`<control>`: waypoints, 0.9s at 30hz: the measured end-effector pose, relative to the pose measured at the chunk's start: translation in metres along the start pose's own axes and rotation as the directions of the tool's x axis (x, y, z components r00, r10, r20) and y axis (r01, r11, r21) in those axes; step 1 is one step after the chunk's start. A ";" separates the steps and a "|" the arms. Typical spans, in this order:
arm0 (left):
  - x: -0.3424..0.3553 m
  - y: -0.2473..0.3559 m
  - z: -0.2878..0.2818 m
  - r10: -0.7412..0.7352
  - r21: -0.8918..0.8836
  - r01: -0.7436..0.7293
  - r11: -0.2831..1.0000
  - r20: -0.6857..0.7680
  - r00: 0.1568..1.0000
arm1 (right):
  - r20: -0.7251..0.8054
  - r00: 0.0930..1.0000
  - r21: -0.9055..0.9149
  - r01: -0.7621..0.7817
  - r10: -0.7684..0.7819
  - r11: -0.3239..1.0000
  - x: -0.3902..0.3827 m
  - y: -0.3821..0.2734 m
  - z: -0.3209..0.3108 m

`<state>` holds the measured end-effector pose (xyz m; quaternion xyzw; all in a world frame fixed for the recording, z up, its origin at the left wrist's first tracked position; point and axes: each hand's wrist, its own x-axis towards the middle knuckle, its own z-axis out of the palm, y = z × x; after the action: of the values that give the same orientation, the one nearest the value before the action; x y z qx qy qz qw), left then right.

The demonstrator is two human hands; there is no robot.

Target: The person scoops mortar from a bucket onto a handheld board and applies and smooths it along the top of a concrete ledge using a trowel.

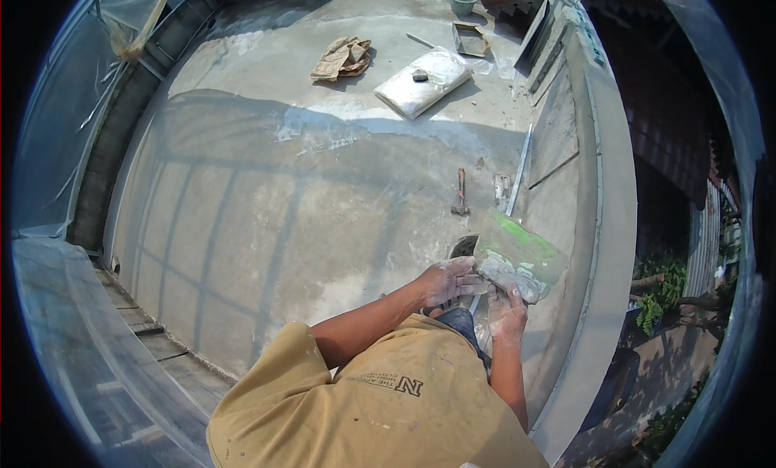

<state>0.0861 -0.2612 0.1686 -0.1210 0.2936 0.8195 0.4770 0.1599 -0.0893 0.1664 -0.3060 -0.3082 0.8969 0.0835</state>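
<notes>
Grey concrete floor (339, 193) is lying partly in sunlight (259, 64); barred shadow (230, 225) is crossing nearer portion. Low wall (610, 209) is bounding right side; green foliage (651, 314) is growing beyond. Translucent plastic sheeting (61, 145) is hanging at left.

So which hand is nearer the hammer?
Left. The left hand is below the hammer in the picture; the right hand is farther away, lower and to the right.

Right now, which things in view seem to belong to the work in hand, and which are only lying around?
Probably in use:
green board, in the right hand, left hand beside it
whitish material on that board

Apparently just lying about:
hammer
crumpled brown paper
shiny white bundle
shallow tray
bucket
</notes>
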 end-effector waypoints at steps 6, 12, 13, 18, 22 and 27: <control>0.033 0.010 0.023 -0.069 0.011 0.070 0.997 -0.041 0.997 | -0.015 0.997 -0.055 -0.077 0.076 0.996 0.049 -0.024 0.034; 0.096 0.021 0.029 0.016 -0.053 -0.012 0.999 0.079 0.997 | 0.075 0.983 -0.388 0.183 -0.167 0.903 0.074 -0.030 0.075; 0.097 0.023 0.027 0.033 -0.091 -0.030 0.995 0.033 0.999 | 0.058 0.990 -0.358 0.142 -0.130 0.923 0.075 -0.028 0.080; 0.097 0.076 0.030 0.096 -0.284 -0.088 0.955 0.015 0.995 | 0.286 0.923 -0.517 0.374 -0.256 0.770 0.118 -0.006 0.092; 0.095 0.135 0.001 0.268 -0.352 -0.272 0.896 -0.060 0.961 | 0.530 0.836 -0.668 0.514 -0.141 0.538 0.133 -0.007 0.129; 0.084 0.221 -0.081 0.377 -0.465 -0.408 0.785 -0.163 0.912 | 0.414 0.910 -0.889 0.402 0.013 0.218 0.194 0.022 0.137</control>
<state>-0.1521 -0.3320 0.1445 -0.1991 0.1098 0.9437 0.2403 -0.0768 -0.1100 0.1423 -0.0929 -0.8371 0.5356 -0.0614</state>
